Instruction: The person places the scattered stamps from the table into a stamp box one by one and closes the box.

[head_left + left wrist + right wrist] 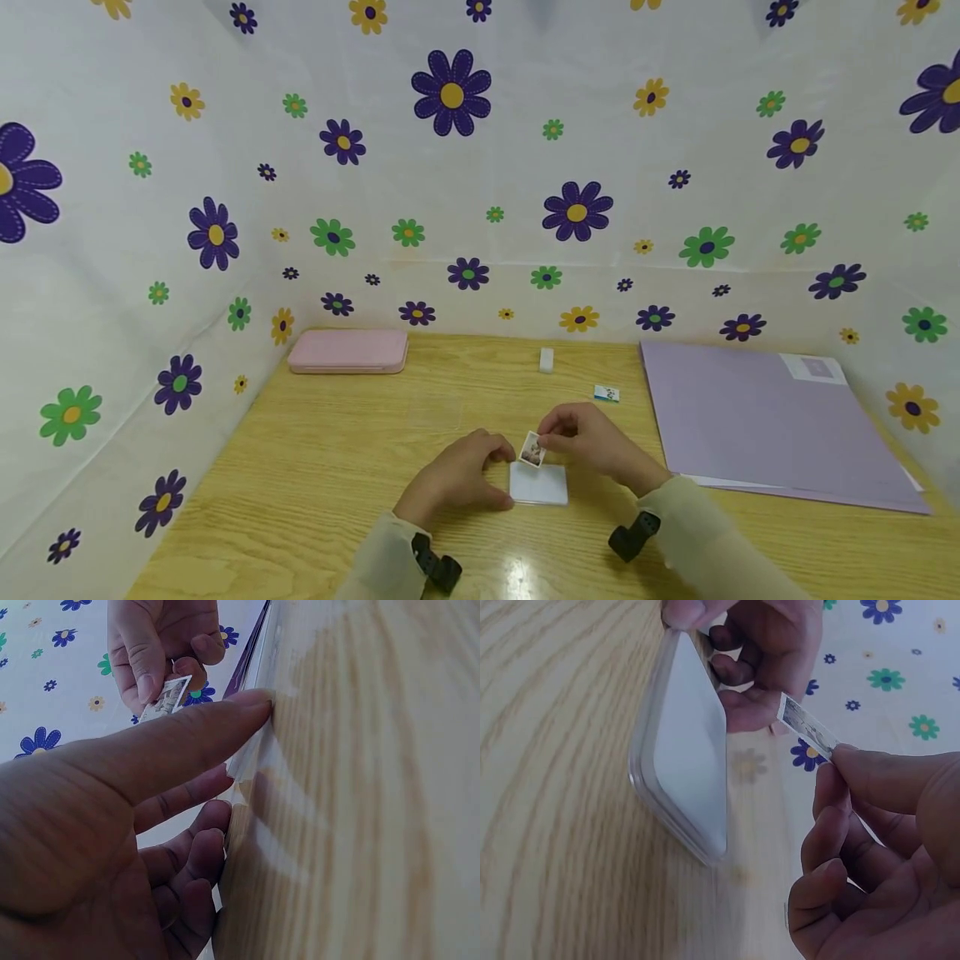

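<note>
Right hand [592,437] pinches small photo [532,450] just above clear case [538,483] | left hand [457,475] steadies case, fingers curled at its edge | photo not yet inside case

The hands [525,467] work at the near middle of the tabletop [315,467], and bare wood lies open to their left. To their right a folder [765,425] fills that side. Behind them a small sticker [606,393] and an eraser [546,359] lie apart, with a pink case [348,351] at the far left. Flowered cloth [150,250] walls in left, back and right.
</note>
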Motion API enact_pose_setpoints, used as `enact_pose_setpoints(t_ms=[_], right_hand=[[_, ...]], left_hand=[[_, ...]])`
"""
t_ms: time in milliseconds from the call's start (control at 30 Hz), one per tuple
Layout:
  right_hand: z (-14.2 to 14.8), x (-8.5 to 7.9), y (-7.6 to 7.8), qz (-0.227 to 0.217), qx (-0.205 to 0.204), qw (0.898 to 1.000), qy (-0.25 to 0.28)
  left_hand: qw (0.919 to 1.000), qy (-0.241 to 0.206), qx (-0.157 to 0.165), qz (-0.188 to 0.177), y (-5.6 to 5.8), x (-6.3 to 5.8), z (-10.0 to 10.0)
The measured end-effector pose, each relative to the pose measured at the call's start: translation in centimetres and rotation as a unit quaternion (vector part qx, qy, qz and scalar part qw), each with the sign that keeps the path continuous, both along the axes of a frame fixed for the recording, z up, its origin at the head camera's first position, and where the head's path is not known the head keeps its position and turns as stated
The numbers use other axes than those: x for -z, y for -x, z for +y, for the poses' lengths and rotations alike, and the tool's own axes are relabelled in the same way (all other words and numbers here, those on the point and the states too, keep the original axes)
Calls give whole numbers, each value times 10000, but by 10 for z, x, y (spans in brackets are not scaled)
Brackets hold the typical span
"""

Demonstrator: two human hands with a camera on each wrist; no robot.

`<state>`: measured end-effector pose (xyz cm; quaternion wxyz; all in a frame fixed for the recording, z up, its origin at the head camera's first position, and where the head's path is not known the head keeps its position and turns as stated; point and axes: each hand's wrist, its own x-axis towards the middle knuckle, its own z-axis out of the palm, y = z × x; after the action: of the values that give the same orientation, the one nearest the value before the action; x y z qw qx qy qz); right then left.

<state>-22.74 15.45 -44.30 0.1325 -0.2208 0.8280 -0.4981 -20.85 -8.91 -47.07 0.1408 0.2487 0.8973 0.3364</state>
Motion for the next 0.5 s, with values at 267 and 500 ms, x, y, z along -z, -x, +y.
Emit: enact_pose_setpoints(t_ms=[267,500], right_hand=[[-11,4,-3,-43,-264,9995,-171],[-18,7,-4,76,-434,9983,-369]], left_hand=[[10000,-77,21,-26,-1,-2,0],[10000,-25,28,11,0,-1,0]])
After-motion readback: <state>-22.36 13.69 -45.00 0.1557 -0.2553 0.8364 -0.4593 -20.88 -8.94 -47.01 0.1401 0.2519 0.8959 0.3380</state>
